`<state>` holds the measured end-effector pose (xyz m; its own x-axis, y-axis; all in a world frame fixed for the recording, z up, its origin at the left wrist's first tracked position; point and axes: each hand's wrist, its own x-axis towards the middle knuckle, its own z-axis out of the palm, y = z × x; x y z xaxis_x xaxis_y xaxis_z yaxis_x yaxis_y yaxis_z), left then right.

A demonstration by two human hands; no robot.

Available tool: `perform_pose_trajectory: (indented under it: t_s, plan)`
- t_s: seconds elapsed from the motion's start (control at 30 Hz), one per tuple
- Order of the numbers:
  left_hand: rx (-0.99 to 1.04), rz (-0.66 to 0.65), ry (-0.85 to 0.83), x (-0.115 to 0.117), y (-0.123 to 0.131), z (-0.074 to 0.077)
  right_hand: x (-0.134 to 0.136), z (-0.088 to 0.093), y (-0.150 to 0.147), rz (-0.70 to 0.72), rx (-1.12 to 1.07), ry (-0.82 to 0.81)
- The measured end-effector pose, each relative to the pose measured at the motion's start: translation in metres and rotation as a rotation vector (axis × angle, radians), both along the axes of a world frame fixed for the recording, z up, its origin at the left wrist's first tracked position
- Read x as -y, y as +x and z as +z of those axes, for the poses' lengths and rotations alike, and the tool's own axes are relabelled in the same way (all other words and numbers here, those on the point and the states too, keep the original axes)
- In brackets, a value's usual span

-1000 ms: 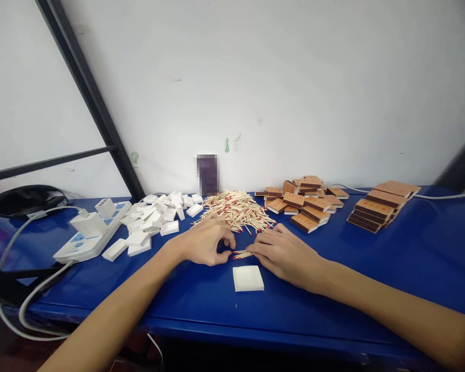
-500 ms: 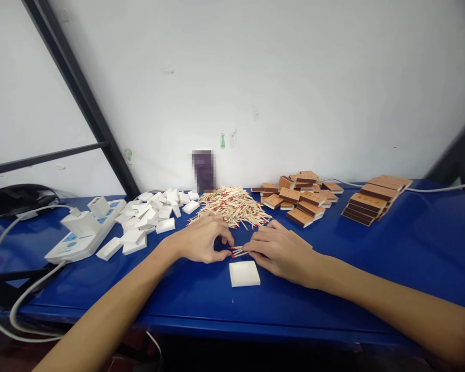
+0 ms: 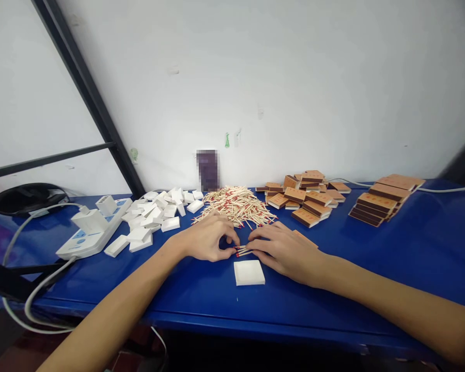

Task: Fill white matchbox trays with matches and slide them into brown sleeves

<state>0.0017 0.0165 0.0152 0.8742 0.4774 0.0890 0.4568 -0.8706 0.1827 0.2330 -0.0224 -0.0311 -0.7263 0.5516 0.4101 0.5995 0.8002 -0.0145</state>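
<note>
Several red-headed matches (image 3: 243, 251) lie sideways between my two hands, in front of the big match pile (image 3: 240, 205). My left hand (image 3: 211, 237) has thumb and index finger curled against their red heads. The other ends are under the fingers of my right hand (image 3: 284, 250), closed on them; how many it holds is hidden. Just below them, on the blue table (image 3: 201, 294), sits a white matchbox tray (image 3: 249, 273). Part of an orange-brown matchbox sleeve (image 3: 305, 238) shows behind my right hand.
White matchbox trays (image 3: 151, 214) are heaped at the left, beside a power strip (image 3: 96, 235) with plugs and cables. Brown matchboxes (image 3: 306, 196) lie in a loose pile right of the matches. Stacked flat sleeves (image 3: 383, 201) stand farther right, against the wall.
The whole view has shifted slightly, so everything appears a little farther right. My hands keep nearly the same pose around the matches.
</note>
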Motion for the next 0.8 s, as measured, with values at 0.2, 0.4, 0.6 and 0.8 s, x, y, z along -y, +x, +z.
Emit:
perform_pose_trajectory:
  t_s: [0.2,0.4,0.6,0.8]
  plan:
    - [0.012,0.000,0.004,0.0003,0.0006,0.0004,-0.0017,-0.0027,0.0008,0.011,-0.008,-0.021]
    - [0.000,0.002,0.004,0.0002,0.0011,0.0004,-0.0012,-0.0022,0.0007,0.001,0.018,-0.014]
    - [0.000,-0.009,0.013,-0.0003,0.0013,-0.0003,-0.0017,-0.0027,0.0006,0.000,0.028,-0.014]
    - [0.002,-0.015,0.026,-0.0019,0.0005,-0.0019,0.0000,-0.0004,0.0009,-0.009,0.016,-0.042]
